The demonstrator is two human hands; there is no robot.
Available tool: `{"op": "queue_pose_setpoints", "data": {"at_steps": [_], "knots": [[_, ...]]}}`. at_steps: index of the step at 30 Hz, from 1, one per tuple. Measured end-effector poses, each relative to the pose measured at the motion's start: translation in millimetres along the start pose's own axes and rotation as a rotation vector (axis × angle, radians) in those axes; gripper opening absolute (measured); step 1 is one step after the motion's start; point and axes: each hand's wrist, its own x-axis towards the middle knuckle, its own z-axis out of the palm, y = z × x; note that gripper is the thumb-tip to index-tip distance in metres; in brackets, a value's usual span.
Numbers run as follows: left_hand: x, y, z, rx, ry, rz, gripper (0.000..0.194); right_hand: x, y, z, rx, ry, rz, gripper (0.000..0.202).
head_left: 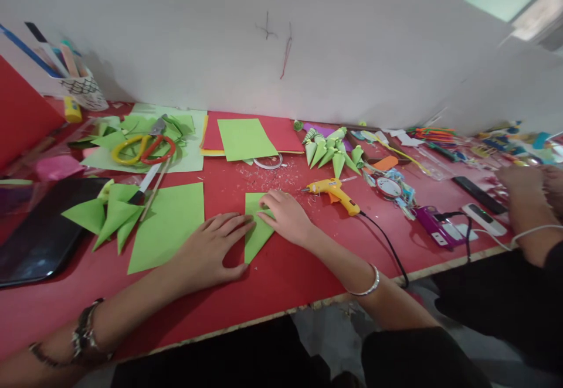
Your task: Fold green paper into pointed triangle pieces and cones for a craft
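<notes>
A small light-green sheet of paper [256, 245] lies on the red table before me, one part folded over on a slant. My left hand [215, 250] rests flat at its left edge, fingers stretched out and thumb apart. From the right, my right hand [288, 218] has its thumb and fingers closed on the folded-over part; the fingertips partly hide it. A larger green sheet [169, 218] lies just left of my left hand, partly under it. Beyond it are folded green paper cones [116, 212]. A yellow glue gun [334, 191] lies right of my right hand.
Scissors [145, 149] lie on green scraps at the back left, near a pen cup [83, 89]. Stacked coloured sheets [285, 133] and small green paper cones [329, 150] stand against the wall. A purple power strip [440, 227] lies right, near another person's arm [530, 209].
</notes>
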Motion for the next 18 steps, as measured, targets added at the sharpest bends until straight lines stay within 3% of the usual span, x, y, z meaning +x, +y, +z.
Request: {"op": "queue_pose_setpoints", "data": {"at_steps": [5,9,14,18], "knots": [[-0.2,-0.3,0.9,-0.011,0.009,0.001,0.066,-24.1,-6.3,-14.9,0.018,0.031,-0.079,0.02],[-0.9,-0.9,1.6,-0.023,-0.004,-0.006,0.068,-47.6,-18.4,-23.4,-0.053,0.133,-0.097,0.025],[-1.5,-2.0,3.2,-0.034,0.012,0.009,0.068,-63.0,-31.4,-25.6,-0.003,-0.087,-0.297,0.029],[-1.0,-3.0,3.7,-0.034,0.013,0.005,0.069,-63.6,-31.0,-21.9,-0.02,-0.199,-0.342,0.035]]}}
